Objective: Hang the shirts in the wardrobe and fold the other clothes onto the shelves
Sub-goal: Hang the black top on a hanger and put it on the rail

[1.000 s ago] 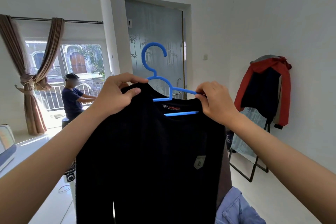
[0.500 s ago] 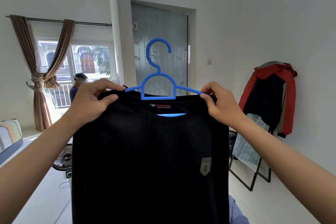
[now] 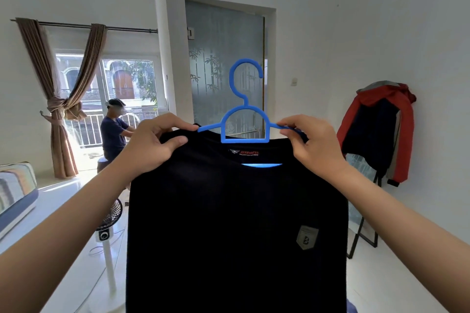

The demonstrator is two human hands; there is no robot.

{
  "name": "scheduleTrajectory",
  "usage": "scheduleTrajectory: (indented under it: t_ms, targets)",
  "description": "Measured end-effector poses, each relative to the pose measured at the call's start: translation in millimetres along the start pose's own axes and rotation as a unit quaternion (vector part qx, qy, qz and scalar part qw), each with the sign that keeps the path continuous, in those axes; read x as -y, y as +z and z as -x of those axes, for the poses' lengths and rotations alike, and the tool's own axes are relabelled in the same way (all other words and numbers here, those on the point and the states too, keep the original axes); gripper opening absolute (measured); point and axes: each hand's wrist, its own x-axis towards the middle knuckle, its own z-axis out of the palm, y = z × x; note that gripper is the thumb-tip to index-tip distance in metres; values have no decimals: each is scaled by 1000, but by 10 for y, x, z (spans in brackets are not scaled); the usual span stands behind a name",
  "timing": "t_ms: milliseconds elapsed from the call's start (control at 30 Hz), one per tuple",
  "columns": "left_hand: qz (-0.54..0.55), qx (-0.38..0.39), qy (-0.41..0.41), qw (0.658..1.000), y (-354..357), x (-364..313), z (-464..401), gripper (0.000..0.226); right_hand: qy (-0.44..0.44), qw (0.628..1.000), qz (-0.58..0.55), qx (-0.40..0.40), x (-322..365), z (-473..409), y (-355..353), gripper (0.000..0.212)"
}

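I hold a black shirt point(image 3: 236, 223) up in front of me at chest height, in the middle of a white-walled room. Its cloth is matte and dark, hanging flat in 1 broad panel with almost no creases, and it fills the lower centre of my view. A small grey shield-shaped patch point(image 3: 307, 237) sits on the chest, and a label with red lettering point(image 3: 243, 152) shows inside the back of the neck.

The shirt sits on a blue hanger point(image 3: 245, 119) of smooth, thin moulded plastic: a round open hook on top, an arched loop beneath it, and 2 slim arms sloping out into the shoulders. A strip of its lower bar shows through the neck opening.

My left hand point(image 3: 150, 146) grips the left shoulder of the shirt, fingers curled over the top edge and thumb pressed flat on the front of the cloth. My right hand point(image 3: 314, 145) pinches the right arm of the hanger, fingertips on the blue plastic just where it goes under the shirt.

Behind the shirt stands a frosted glass door point(image 3: 223, 66) patterned with bamboo. At the right a red and dark jacket point(image 3: 379, 132) drapes over a stand. At the left brown curtains point(image 3: 63, 99) are tied back beside a bright window, where a person point(image 3: 114, 132) sits, and a white fan point(image 3: 108, 226) stands on the floor.
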Motion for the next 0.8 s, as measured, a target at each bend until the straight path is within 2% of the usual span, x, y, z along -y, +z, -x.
scheduleTrajectory:
  t_ms: [133, 233, 333, 467, 633, 800]
  targets:
    - [8, 12, 7, 1000, -141, 5, 153, 44, 11, 999, 32, -7, 189, 73, -118, 18]
    - [13, 10, 14, 1000, -238, 11, 281, 46, 11, 1000, 15, -15, 474, 85, -187, 17]
    - [11, 22, 23, 999, -326, -73, 337, 40, 35, 999, -7, -41, 794, 58, -246, 17]
    - [2, 40, 63, 997, -443, -253, 385, 36, 41, 998, 28, -40, 1193, -6, -450, 17]
    - [80, 78, 52, 992, -507, -311, 508, 50, 88, 990, 92, -63, 1551, 107, -981, 18]
    - [137, 131, 71, 979, -251, -562, 534, 48, 122, 976, 168, -65, 1812, 349, -1604, 18]
